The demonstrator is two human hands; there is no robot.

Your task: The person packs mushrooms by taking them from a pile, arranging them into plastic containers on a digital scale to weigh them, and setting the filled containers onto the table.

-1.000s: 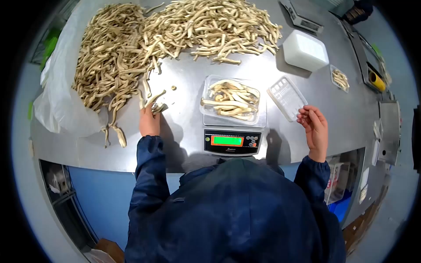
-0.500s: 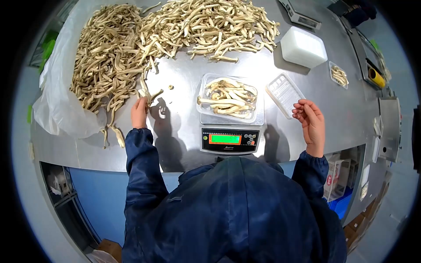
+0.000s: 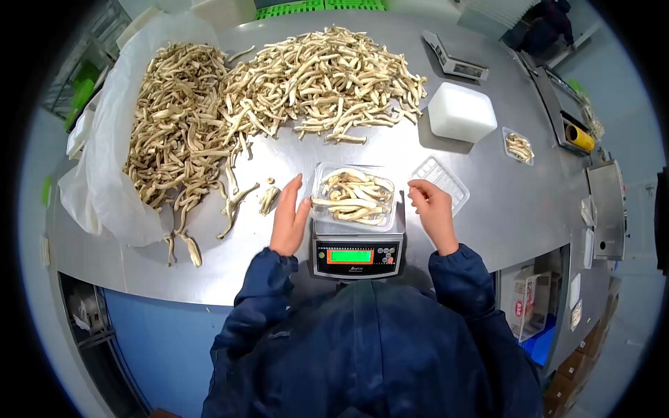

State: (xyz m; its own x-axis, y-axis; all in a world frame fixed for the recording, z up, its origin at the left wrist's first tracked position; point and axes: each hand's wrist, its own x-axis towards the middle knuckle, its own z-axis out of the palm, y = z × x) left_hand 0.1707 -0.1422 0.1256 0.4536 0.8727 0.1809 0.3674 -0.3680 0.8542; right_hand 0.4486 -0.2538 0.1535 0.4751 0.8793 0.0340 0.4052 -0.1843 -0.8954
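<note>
A clear plastic tray (image 3: 322,182) filled with long pale mushrooms (image 3: 357,197) sits on a digital scale (image 3: 357,258) with a lit green display. My left hand (image 3: 288,219) is beside the tray's left edge, fingers stretched and thumb apart, holding nothing. On the other side my right hand (image 3: 433,214) hovers just off the tray's right edge, its fingers bent and slightly apart with nothing visible in them. A short clump of mushroom (image 3: 267,200) lies on the table left of my left hand. Beyond my right hand rests an empty clear tray (image 3: 453,182).
Large heaps of mushrooms (image 3: 327,83) cover the back and left, partly within a plastic bag (image 3: 97,188). A stack of white trays (image 3: 461,113), a second scale (image 3: 456,63) and a small filled tray (image 3: 518,146) stand at right. Another person (image 3: 550,28) is at the far right.
My left hand has left the mushroom heap and come right to the tray; a mushroom clump now lies where it was. My right hand has moved left toward the tray. The view has tilted up.
</note>
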